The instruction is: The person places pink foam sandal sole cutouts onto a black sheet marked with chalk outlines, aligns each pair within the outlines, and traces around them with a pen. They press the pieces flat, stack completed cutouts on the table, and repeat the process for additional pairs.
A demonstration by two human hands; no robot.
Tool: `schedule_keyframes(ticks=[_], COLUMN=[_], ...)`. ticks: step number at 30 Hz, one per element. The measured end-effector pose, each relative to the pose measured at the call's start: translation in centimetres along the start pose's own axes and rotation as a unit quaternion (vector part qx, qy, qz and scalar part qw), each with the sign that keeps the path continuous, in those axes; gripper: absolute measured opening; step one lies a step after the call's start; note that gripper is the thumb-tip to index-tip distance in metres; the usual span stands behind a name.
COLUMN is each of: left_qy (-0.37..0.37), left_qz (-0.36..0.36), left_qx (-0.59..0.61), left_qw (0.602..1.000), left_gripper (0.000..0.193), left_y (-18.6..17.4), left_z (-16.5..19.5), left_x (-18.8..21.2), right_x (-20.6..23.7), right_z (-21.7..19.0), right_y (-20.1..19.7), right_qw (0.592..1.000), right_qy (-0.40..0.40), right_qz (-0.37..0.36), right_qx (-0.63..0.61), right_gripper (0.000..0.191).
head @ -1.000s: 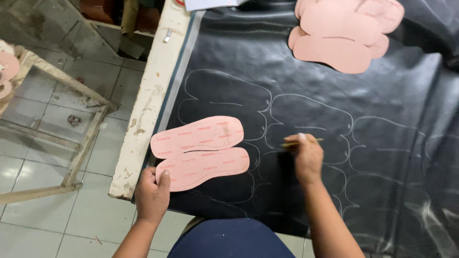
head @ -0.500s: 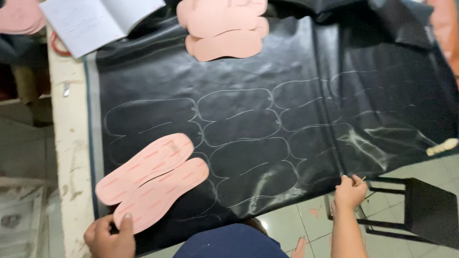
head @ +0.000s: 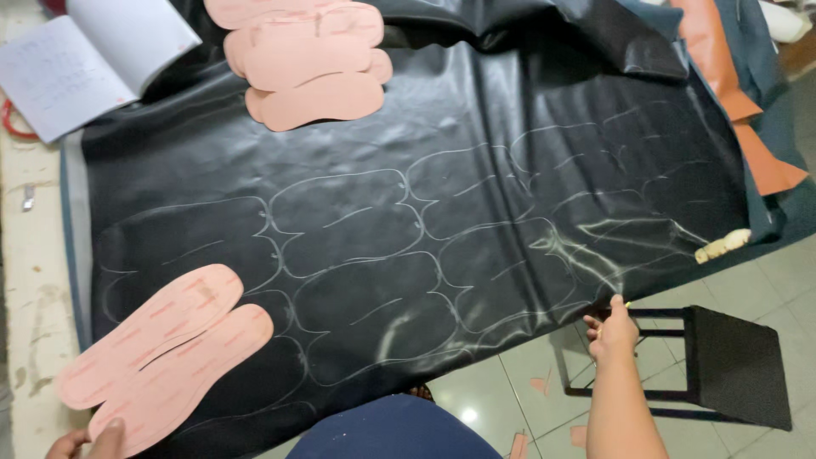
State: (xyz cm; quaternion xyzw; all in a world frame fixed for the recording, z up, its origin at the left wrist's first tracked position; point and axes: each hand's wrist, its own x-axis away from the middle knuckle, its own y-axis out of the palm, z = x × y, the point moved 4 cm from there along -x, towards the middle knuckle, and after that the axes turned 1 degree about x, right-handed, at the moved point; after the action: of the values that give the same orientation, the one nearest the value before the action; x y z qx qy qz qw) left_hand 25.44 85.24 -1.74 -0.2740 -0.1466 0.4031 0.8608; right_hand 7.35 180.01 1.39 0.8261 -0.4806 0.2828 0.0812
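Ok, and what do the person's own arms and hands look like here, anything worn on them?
Both are bare. The right hand and its forearm show no glove, sleeve, watch or ring. Only the fingertips of the left hand are in view at the bottom edge, also ungloved. Dark blue clothing shows at the waist.

Black sheet [head: 476, 195]: smooth, glossy, leather-like material with wrinkled highlights and pale chalk-like outlines, filling the centre of the frame; pink insole templates [head: 166, 357] at lower left and a pink stack [head: 310, 64] at top centre look matt and card-like, the lower ones faintly streaked. Open notebook [head: 81, 64], upper left: matt white paper; worktable edge [head: 34, 280], left: rough, stained, pale surface. Stool [head: 731, 365], lower right: dull black seat on a thin metal-looking frame, above glossy pale floor tiles [head: 790, 280].
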Motion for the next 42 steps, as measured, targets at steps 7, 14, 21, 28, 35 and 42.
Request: schedule_keyframes(ticks=[7, 14, 21, 28, 35, 42], left_qy=[-0.073, -0.084, -0.157, -0.129, -0.165, -0.155], left_qz=[-0.052, -0.098, -0.085, -0.025, 0.035, 0.024], left_qx=[-0.168, -0.012, 0.098, 0.133, 0.132, 0.179], left_qw=[0.982, 0.992, 0.979, 0.982, 0.977, 0.971], left_gripper=[0.046, 0.036, 0.03, 0.026, 0.024, 0.027], left_y=[-1.1, -0.5, -1.2, -0.8, -0.5, -1.3], left_z=[2.7, 5.2, 8.3, 10.3, 11.0, 7.9], left_x=[1.8, 4.9, 7.6, 10.1, 11.1, 12.2], right_x=[-4.7, -6.9, -6.9, -6.2, -10.2, -12.7], right_z=[-1.3, -2.4, -2.5, -4.8, -5.1, -3.6], right_y=[-1.4, -2.0, -2.0, -5.3, -7.0, -6.5], right_qw=[0.986, 0.987, 0.994, 0.977, 0.941, 0.921], right_qy=[0.025, 0.102, 0.006, -0.024, -0.029, -0.147], right_qz=[-0.159, -0.122, -0.095, -0.062, -0.082, -0.084], right_qx=[-0.043, 0.005, 0.049, 0.202, 0.327, 0.352], right_gripper=[0.055, 0.084, 0.058, 0.051, 0.062, 0.06])
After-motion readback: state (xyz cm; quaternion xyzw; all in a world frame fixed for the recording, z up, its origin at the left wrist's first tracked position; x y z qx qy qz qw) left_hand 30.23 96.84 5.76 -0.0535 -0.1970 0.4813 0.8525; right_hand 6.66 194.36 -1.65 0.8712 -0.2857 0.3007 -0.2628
